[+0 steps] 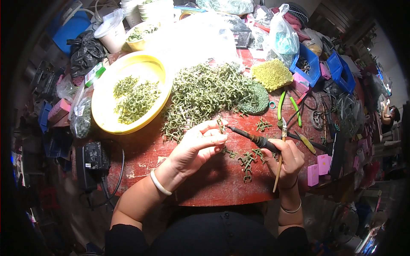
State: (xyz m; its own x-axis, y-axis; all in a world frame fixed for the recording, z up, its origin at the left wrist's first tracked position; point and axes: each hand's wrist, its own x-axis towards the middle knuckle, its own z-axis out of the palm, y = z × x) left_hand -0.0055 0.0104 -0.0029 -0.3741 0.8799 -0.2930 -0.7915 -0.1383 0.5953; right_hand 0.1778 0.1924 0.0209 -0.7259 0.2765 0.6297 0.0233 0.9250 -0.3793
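Note:
My left hand (pixel 197 144) pinches a small green wax piece (pixel 221 124) between thumb and fingertips. Gripped in my right hand (pixel 287 158) is a dark wax-welding pen (pixel 258 141), its thin tip at or very near that piece; I cannot tell whether they touch. A slim tool with a wooden handle (pixel 279 170) and pale pointed tip also sits between the right fingers. Below the pen, several joined green pieces (pixel 247 161) lie on the red table (pixel 205 187). Beyond my hands is a big heap of similar green pieces (pixel 205 91).
A yellow basin (pixel 100 115) with green pieces stands left of the heap. At the right lie a yellow sponge-like block (pixel 272 74), green-handled pliers (pixel 295 110), pink blocks (pixel 313 175) and blue bins (pixel 306 64). A black power box (pixel 95 160) sits at the left edge.

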